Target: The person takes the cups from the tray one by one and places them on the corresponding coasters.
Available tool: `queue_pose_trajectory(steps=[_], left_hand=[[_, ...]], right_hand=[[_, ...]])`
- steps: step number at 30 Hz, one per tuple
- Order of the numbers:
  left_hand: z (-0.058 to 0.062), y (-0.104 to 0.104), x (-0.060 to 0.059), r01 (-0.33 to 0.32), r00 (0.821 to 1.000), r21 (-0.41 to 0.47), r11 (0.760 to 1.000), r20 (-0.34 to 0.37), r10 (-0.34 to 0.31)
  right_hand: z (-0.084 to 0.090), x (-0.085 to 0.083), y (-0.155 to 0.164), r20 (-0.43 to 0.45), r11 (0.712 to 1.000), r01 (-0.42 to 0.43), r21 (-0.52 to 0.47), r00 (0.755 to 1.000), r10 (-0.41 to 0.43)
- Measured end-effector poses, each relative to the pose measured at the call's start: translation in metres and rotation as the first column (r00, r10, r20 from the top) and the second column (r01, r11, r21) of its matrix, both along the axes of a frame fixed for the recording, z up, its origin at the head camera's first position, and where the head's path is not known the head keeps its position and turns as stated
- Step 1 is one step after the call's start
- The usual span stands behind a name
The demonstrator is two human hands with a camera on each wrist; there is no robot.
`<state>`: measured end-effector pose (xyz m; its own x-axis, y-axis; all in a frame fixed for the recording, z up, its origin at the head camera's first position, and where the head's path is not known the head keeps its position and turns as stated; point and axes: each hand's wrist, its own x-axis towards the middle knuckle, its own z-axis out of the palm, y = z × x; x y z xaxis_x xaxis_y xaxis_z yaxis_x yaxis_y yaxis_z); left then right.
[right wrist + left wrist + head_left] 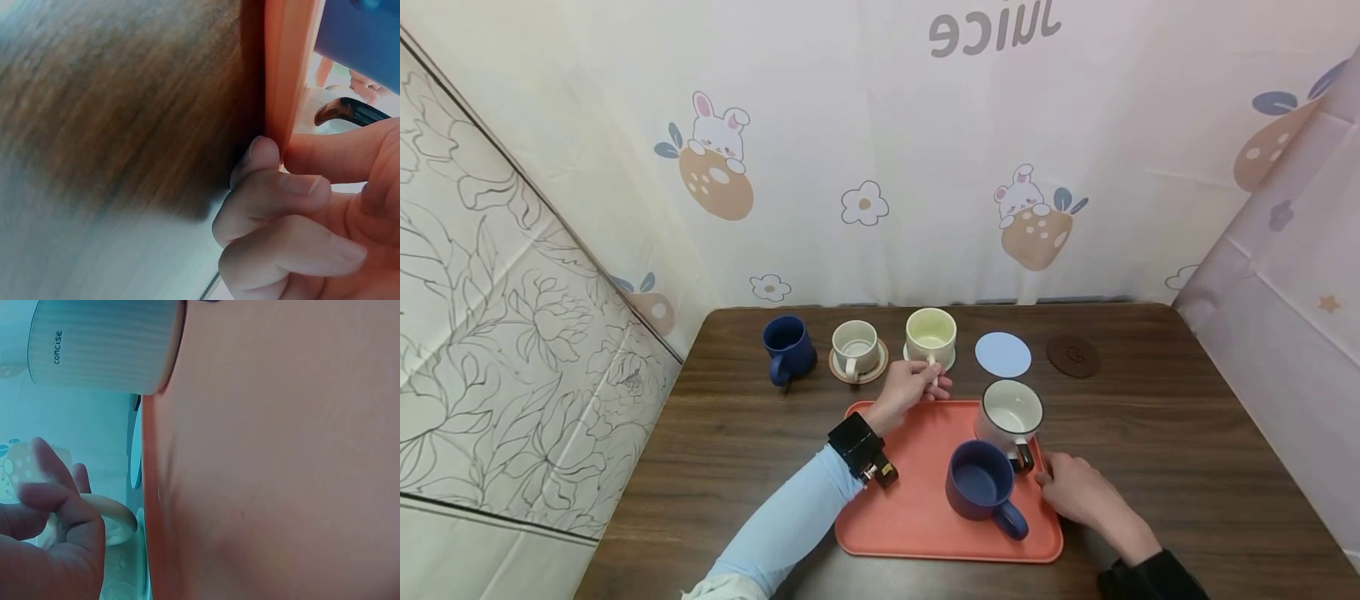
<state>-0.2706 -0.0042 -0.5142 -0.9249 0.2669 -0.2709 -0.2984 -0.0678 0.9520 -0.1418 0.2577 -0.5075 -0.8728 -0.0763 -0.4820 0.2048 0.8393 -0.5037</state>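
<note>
Yellow mug [930, 336] handle at frame centre being pinched by left hand [910, 386], orange tray [917, 508] right edge being gripped by curled right hand [1078, 492], lower right.

Glazed mugs, matt tray, wood-grain table.

From my remote seat, the orange tray [917, 508] reads as smooth matt plastic, its rim pinched by the right hand [1078, 492]. The table [1187, 450] shows dark wood grain with a low sheen, possibly laminate; my wrist view is too blurred to say. The pale yellow mug [931, 336], whose handle my left hand [910, 385] grips, looks like glossy glazed ceramic, as do the navy mug [981, 482] and the white mug [1011, 412] with its dark rim. In the left wrist view that white mug's wall is finely ribbed. The brown coaster [1073, 356] looks matt, the light blue coaster [1003, 354] smooth. The backdrop [880, 150] is creased printed cloth.
</note>
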Motion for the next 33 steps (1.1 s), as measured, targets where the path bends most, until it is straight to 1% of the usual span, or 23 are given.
queue_pose_trajectory(steps=[6, 10, 14, 18, 23, 26, 28, 30, 33], left_hand=[[0.003, -0.004, -0.002, 0.039, 0.999, -0.004, 0.999, 0.002, -0.039], [0.005, -0.005, -0.003, 0.064, 0.997, 0.025, 0.998, 0.031, -0.065], [0.008, -0.007, -0.003, 0.079, 0.996, 0.034, 0.996, 0.049, -0.080], [0.008, -0.009, -0.003, 0.093, 0.995, 0.011, 0.996, 0.031, -0.093], [0.010, -0.014, 0.001, 0.094, 0.995, -0.057, 0.994, -0.025, -0.096], [0.011, -0.019, 0.003, 0.047, 0.995, -0.115, 0.992, -0.086, -0.057], [0.012, -0.024, 0.004, -0.004, 0.990, -0.151, 0.988, -0.137, -0.017], [0.014, -0.030, 0.007, -0.059, 0.980, -0.202, 0.977, -0.199, 0.018], [0.018, -0.040, 0.014, -0.117, 0.957, -0.295, 0.948, -0.287, 0.028]], right_hand=[[0.000, 0.001, 0.000, -0.004, 1.000, -0.002, -0.001, 1.000, 0.002], [0.000, 0.001, 0.000, -0.014, 1.000, -0.001, 0.002, 1.000, 0.001], [-0.001, 0.001, 0.001, -0.016, 1.000, -0.001, 0.001, 1.000, 0.001], [-0.005, -0.001, 0.003, -0.020, 1.000, -0.013, 0.006, 1.000, 0.013], [-0.004, -0.001, 0.003, -0.019, 1.000, -0.011, 0.002, 1.000, 0.011], [0.000, 0.001, 0.001, -0.021, 1.000, -0.003, -0.002, 1.000, 0.003], [0.000, 0.002, 0.001, -0.023, 1.000, -0.002, 0.002, 1.000, 0.002], [0.001, 0.002, 0.001, -0.024, 1.000, -0.008, 0.007, 1.000, 0.009], [0.001, 0.003, 0.001, -0.014, 1.000, -0.010, 0.013, 1.000, 0.010]])
